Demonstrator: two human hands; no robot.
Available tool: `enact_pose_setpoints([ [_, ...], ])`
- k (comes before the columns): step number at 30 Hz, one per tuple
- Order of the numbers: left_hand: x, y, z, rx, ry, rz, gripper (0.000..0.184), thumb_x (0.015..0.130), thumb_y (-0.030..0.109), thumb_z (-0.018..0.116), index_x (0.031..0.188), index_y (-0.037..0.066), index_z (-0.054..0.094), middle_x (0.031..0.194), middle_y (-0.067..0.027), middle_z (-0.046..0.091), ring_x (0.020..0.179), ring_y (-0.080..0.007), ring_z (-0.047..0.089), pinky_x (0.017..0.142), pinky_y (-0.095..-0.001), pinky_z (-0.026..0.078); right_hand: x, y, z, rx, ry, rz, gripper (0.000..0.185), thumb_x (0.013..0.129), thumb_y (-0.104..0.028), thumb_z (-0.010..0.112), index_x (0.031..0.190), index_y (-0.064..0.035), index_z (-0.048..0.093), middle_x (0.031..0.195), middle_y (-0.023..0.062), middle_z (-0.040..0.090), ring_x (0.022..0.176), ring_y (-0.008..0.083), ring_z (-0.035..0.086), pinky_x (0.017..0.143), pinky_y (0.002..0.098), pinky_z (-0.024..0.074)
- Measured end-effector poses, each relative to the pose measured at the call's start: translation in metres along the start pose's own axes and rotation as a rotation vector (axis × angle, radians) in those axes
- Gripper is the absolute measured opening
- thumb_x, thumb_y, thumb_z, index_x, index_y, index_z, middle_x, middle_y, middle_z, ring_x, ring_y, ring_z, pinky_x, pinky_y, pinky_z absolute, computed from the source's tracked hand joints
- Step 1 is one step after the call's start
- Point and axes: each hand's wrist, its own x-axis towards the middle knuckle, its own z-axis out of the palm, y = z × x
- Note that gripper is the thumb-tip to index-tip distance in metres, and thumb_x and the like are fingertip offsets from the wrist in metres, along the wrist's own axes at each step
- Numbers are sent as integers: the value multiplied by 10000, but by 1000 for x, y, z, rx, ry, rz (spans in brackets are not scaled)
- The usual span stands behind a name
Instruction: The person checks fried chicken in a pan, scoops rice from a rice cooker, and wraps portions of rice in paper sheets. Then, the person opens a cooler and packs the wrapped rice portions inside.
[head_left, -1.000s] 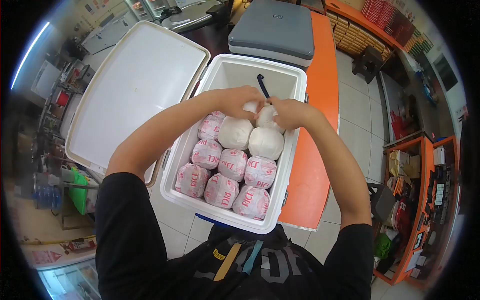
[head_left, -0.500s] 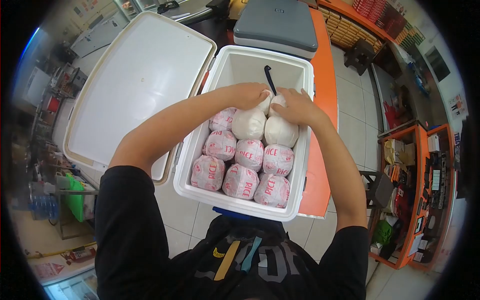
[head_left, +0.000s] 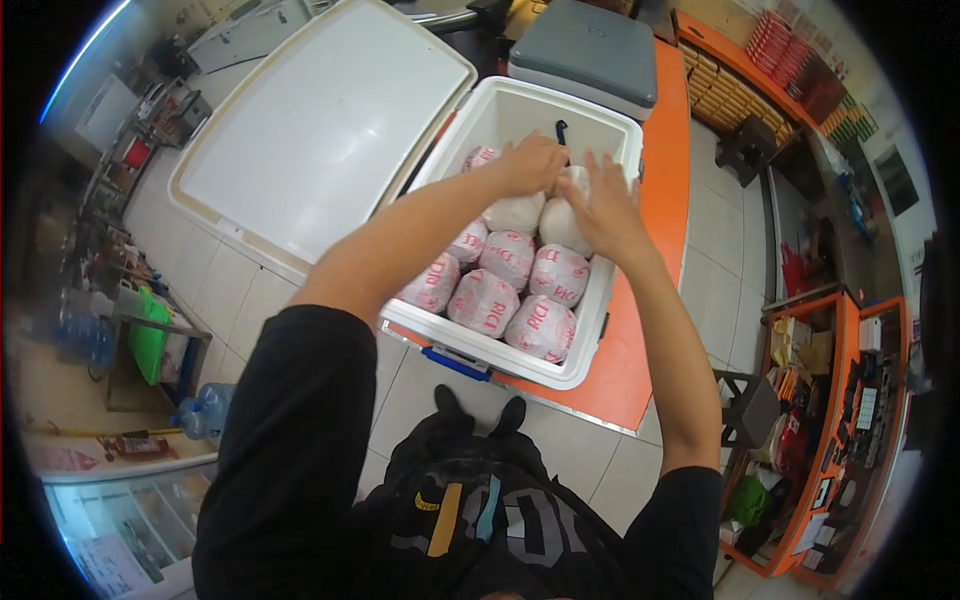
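Observation:
Inside a white cooler box [head_left: 590, 370], paper-wrapped rice packs [head_left: 483, 302] with red "RICE" print lie in rows. Plain white wrapped packs [head_left: 565, 226] sit farther back. My left hand [head_left: 535, 163] is over the back packs, fingers loosely bent and apart, with no pack visible in it. Beside it, my right hand [head_left: 605, 205] has its fingers spread at a white pack near the right wall; they are slightly blurred. Whether either hand touches a pack is hard to tell. A dark strap [head_left: 561, 132] hangs on the cooler's back inner wall.
The cooler's lid [head_left: 320, 130] is swung out to the left. Behind the box stands a grey-lidded container [head_left: 585, 55] on the orange table [head_left: 665, 180]. Dark stools [head_left: 748, 150] and an orange shelf unit [head_left: 835, 400] stand to the right. A water bottle [head_left: 207, 410] is at left.
My hands have come up off the white packs and moved apart, the right one's fingers spreading. The view has shifted, with the cooler now turned and higher in the picture.

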Motion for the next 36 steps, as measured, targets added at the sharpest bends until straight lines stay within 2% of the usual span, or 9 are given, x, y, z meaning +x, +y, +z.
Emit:
enact_pose_setpoints([
  [4, -25, 33, -28, 220, 249, -85, 434, 1011, 306, 392, 1337, 49, 519, 1320, -191, 550, 1275, -455, 424, 1039, -469, 390, -63, -49, -85, 267, 264, -224, 423, 889, -295, 663, 1200, -17, 597, 1247, 240, 563, 1157, 336, 552, 986, 443, 416],
  [6, -60, 60, -88, -46, 115, -12, 405, 1006, 289, 418, 1321, 66, 541, 1243, -192, 600, 1199, -422, 511, 1016, -480, 407, -105, -85, -122, 545, 29, -51, 209, 849, -201, 712, 866, 2, 663, 870, 175, 667, 841, 251, 647, 761, 352, 490],
  [9, -202, 109, -181, -476, 177, -36, 308, 983, 253, 485, 1157, 69, 661, 863, -147, 687, 780, -332, 652, 814, -424, 491, -176, -138, -102, 1034, -217, -112, 296, 861, -122, 670, 597, -27, 577, 533, 57, 541, 520, 154, 527, 522, 307, 400],
  [11, -317, 92, -210, -623, 296, 16, 246, 944, 172, 585, 1136, 52, 682, 721, -117, 673, 613, -249, 652, 606, -312, 497, -191, -199, -53, 1308, -583, -156, 275, 952, -160, 551, 719, -17, 586, 641, 73, 597, 559, 184, 550, 544, 305, 417],
  [14, -456, 46, -258, -991, 176, -566, 190, 950, 136, 584, 919, 9, 722, 617, -51, 646, 538, -104, 595, 526, -258, 453, -182, -326, 47, 1004, -889, -171, 180, 976, -154, 538, 1103, -31, 574, 828, 89, 642, 715, 187, 615, 655, 281, 472],
  [15, -492, 21, -246, -990, 379, -634, 232, 962, 144, 569, 816, 4, 682, 593, -30, 614, 526, -78, 540, 509, -250, 411, -174, -367, 72, 931, -1030, -42, 258, 947, -159, 596, 1176, -50, 552, 890, 101, 650, 713, 178, 609, 665, 274, 475],
  [21, -592, -108, -244, -862, 559, -916, 435, 976, 216, 569, 620, 15, 420, 528, 34, 322, 534, -32, 268, 474, -266, 240, -114, -469, 205, 771, -910, -252, 445, 852, -211, 710, 1241, -63, 551, 907, 114, 645, 750, 194, 621, 690, 304, 502],
  [31, -581, -319, -256, -863, -70, -654, 295, 926, 271, 635, 1086, 24, 610, 964, -99, 620, 900, -196, 592, 780, -321, 471, 202, -573, 403, 578, -345, -73, 851, 720, -168, 765, 1442, -109, 318, 1433, 262, 323, 1295, 444, 398, 1053, 463, 398],
  [36, -593, -377, -306, -912, -251, -987, 382, 965, 321, 588, 1214, 32, 574, 1101, -114, 640, 1005, -186, 606, 848, -319, 481, 371, -579, 500, 56, -30, 163, 802, 718, -206, 765, 1417, -271, 377, 1497, 229, 242, 1307, 496, 343, 1029, 550, 397],
])
